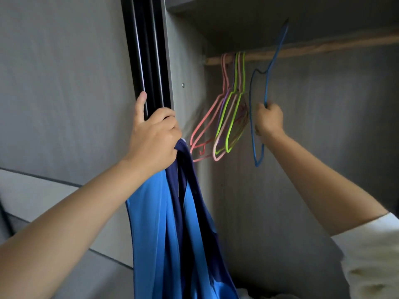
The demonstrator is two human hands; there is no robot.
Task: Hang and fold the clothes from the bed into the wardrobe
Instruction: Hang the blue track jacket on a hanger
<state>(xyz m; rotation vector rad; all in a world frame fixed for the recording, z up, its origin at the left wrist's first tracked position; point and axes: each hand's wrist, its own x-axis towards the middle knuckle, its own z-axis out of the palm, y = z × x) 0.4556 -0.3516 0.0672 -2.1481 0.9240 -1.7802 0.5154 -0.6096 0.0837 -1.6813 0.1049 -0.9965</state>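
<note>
The right hand is curled tight around the bottom part of a blue hanger. The hanger's long side runs almost straight up and down, and it leans a little, so its hook tip pokes up above the wooden rail (it is not hooked on the rail). The other end of the hanger hangs down below the fist.

Off to the left of that hand, past a bunch of pink and green hangers on the rail, is the left hand. Its fingers are closed on the top of a blue shirt with dark blue trim, and the thumb sticks up along the black door edge. The shirt hangs long and straight down.

So the shirt is left of the hanger and a bit lower. I think the hanger has to swing over to the shirt's neck next, and the right hand is the one holding it.
</note>
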